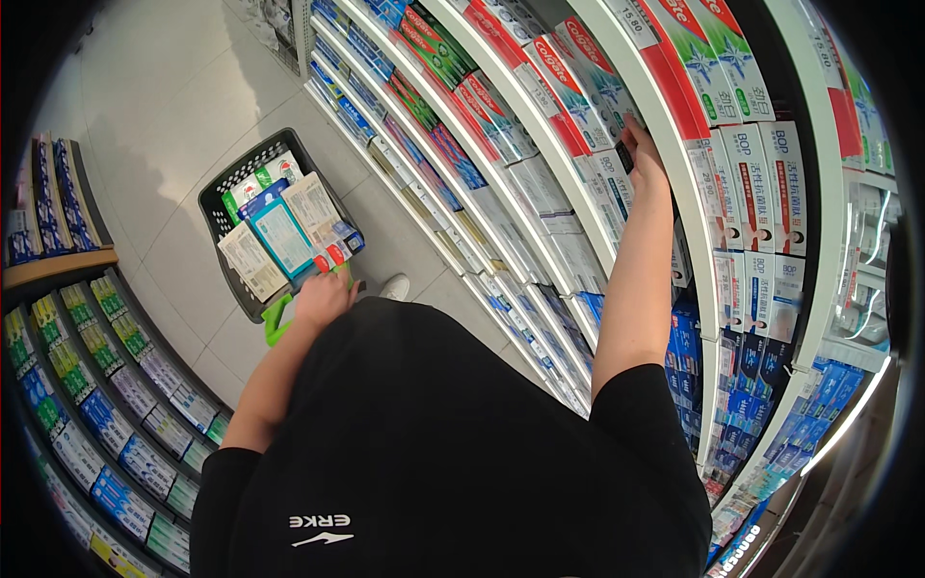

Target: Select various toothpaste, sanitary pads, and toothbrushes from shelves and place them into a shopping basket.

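My left hand [326, 297] is closed at the near end of a black shopping basket [214, 226], around its handle, whose green part [277, 318] sticks out to the left. Inside the basket lie several boxes and packs, among them a teal-edged box [279, 241], a green and white pack [252, 188] and a red and blue pack [334, 255] by my fingers. My right hand [646, 159] reaches into a shelf on the right, its curled fingers by a red and white toothpaste box [588, 67]. The shelf's edge and the hand hide the fingertips, so a grip cannot be made out.
White shelf edges [665, 87] curve along the right, packed with toothpaste boxes [742, 183]. At the left stands another rack [116, 405] of small packages. Grey tiled floor [173, 125] runs between them; a white shoe [395, 286] shows beside the basket.
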A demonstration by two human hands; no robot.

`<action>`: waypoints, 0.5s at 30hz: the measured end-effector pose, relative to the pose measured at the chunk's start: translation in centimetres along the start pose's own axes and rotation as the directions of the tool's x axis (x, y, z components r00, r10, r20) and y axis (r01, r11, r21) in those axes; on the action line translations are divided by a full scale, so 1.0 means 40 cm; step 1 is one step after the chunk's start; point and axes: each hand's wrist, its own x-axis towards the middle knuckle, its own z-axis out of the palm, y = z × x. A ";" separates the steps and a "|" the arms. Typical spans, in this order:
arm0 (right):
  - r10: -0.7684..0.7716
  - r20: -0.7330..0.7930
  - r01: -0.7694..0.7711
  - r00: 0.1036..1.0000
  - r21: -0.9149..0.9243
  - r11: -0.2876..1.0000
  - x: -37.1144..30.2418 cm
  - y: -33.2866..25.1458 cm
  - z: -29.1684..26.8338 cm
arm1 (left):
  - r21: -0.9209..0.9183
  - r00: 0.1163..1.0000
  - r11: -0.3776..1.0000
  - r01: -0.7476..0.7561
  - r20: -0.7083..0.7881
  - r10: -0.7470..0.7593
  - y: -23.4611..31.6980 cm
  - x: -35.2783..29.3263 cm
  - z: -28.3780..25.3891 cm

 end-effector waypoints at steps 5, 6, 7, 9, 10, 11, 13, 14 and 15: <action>-0.068 0.057 0.077 0.996 -0.158 0.984 -0.076 -0.057 0.014 | 0.015 0.999 0.999 0.029 0.044 -0.029 0.006 -0.003 -0.009; -0.068 0.054 0.076 0.996 -0.158 0.985 -0.079 -0.056 0.006 | 0.011 0.998 1.000 0.030 0.048 -0.030 0.007 -0.002 -0.012; -0.076 0.075 0.087 0.994 -0.158 0.984 -0.080 -0.054 -0.002 | 0.006 0.998 0.999 0.031 0.053 -0.031 0.008 -0.002 -0.013; -0.083 0.097 0.097 0.992 -0.155 0.983 -0.084 -0.052 -0.008 | -0.001 0.999 1.000 0.022 0.048 -0.022 0.004 -0.004 -0.009; -0.102 0.086 0.115 0.991 -0.166 0.979 -0.087 -0.052 -0.008 | -0.010 0.999 1.000 0.013 0.042 -0.013 0.003 -0.005 -0.007; -0.122 0.076 0.133 0.990 -0.177 0.975 -0.090 -0.052 -0.007 | -0.007 0.999 1.000 0.016 0.043 -0.015 0.001 -0.006 -0.004; -0.105 0.081 0.117 0.991 -0.161 0.980 -0.092 -0.052 -0.006 | -0.034 1.000 0.999 0.013 0.019 -0.013 0.005 -0.007 -0.009; -0.091 0.085 0.103 0.992 -0.148 0.984 -0.093 -0.052 -0.004 | -0.031 1.000 0.999 0.017 0.020 -0.017 0.007 -0.007 -0.011; -0.088 0.087 0.100 0.992 -0.146 0.984 -0.093 -0.057 -0.003 | -0.017 0.998 0.999 0.042 0.049 -0.041 0.013 -0.007 -0.025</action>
